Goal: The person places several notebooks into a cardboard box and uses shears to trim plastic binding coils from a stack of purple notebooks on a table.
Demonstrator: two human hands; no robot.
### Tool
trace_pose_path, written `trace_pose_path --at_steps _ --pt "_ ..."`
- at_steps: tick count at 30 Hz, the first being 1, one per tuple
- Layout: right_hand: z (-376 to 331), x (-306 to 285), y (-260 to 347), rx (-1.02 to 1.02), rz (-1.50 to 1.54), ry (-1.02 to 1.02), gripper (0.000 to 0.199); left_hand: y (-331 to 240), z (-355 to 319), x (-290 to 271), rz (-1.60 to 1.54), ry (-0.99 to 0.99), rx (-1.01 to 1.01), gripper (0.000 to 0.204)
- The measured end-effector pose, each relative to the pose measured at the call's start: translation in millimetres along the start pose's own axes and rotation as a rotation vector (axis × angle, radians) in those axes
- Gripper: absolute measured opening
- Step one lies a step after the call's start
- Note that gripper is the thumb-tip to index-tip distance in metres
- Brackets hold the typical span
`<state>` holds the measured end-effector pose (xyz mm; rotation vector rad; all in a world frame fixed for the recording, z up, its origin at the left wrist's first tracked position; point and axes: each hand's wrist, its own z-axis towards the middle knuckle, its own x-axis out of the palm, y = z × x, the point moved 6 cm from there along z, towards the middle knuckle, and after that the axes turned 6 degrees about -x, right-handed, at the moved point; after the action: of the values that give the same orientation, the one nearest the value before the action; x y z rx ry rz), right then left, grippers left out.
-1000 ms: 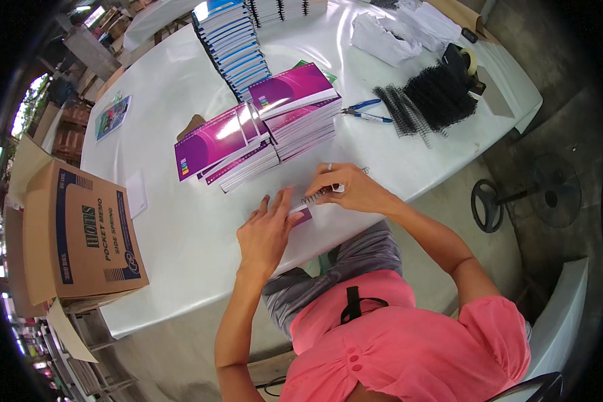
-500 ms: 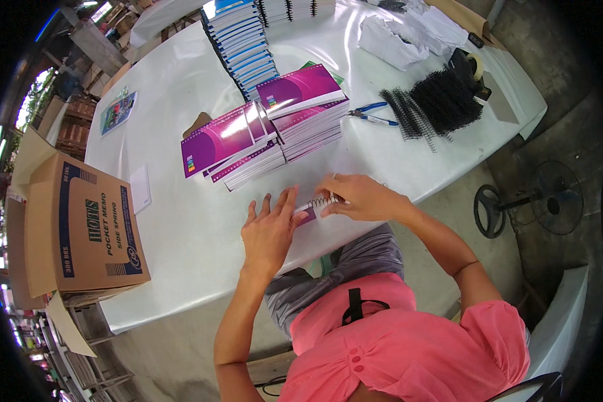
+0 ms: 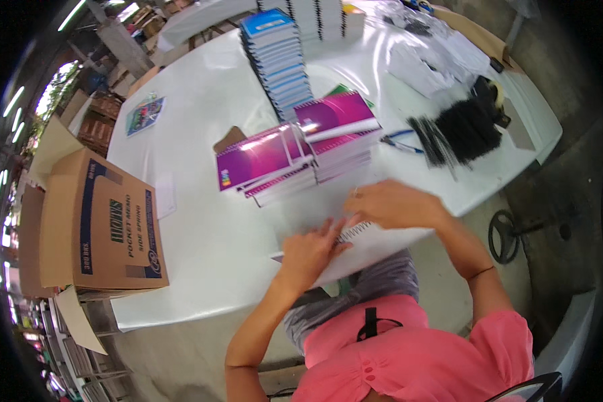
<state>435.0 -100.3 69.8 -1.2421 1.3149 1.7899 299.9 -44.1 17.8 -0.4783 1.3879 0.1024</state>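
Two hands meet over a dark wire coil (image 3: pixel 356 231) on the near side of the purple notebook stack (image 3: pixel 264 159).
Nearest, the left hand (image 3: pixel 308 254) has thumb and fingers parted at the coil's left end, over what looks like a purple-edged booklet (image 3: pixel 277 258); the right hand (image 3: pixel 392 203), near the stack's front right, curls its fingers narrowly beside the coil (blur and knuckles hide whether either hand grips it). A slack left hand could let the pages shift, making the coil miss holes or bend. The stack's overlapping top covers might slide if a knuckle bumps them. Right of it, pliers (image 3: pixel 409 148) lie near heaped coils (image 3: pixel 465 130), which could tangle when pulled; beyond it, tall blue notebooks (image 3: pixel 278 63) could topple were the bench (image 3: pixel 201 261) jolted.
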Motion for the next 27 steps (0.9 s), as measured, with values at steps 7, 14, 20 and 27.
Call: trace_pose_path --at_steps 7,14,20,27 --pt "164.9 -108.2 -10.7 -0.256 -0.038 -0.248 0.012 1.9 -2.5 -5.2 0.047 -0.061 0.017 0.066" --pt "357.1 14.6 -100.1 -0.356 -0.457 0.487 0.046 6.3 -5.8 8.3 0.007 -0.132 0.056 0.073" --pt "368.9 60.3 -142.9 -0.293 -0.379 0.662 0.071 11.2 -12.5 10.4 -0.023 -0.072 0.017 0.073" --pt "294.2 -114.5 -61.9 -0.217 -0.155 0.01 0.059 12.1 -23.8 13.3 -0.223 0.318 0.109 0.069"
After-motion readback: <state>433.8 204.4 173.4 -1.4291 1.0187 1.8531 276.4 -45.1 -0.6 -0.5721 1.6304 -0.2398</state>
